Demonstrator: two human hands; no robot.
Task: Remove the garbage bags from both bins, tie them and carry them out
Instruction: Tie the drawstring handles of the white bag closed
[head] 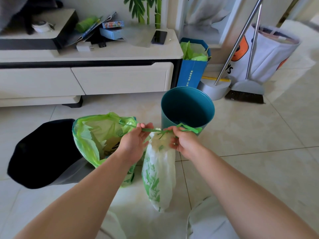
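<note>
A white garbage bag with green print (159, 171) hangs in the air in front of me, its mouth gathered. My left hand (135, 141) and my right hand (181, 142) each pinch one end of its green drawstring (155, 129), which is stretched between them. Behind my left forearm a second green bag (96, 135) stands open on the floor with rubbish inside. The teal bin (187, 107) behind the hands has no bag in it. A black bin (46, 152) sits at the left, beside the green bag.
A white TV cabinet (86, 78) runs along the back. A blue paper bag (193, 66), a broom (246, 90) with dustpan and a white laundry bag (269, 52) stand at the back right. Tiled floor spreads to the right. My knees fill the bottom edge.
</note>
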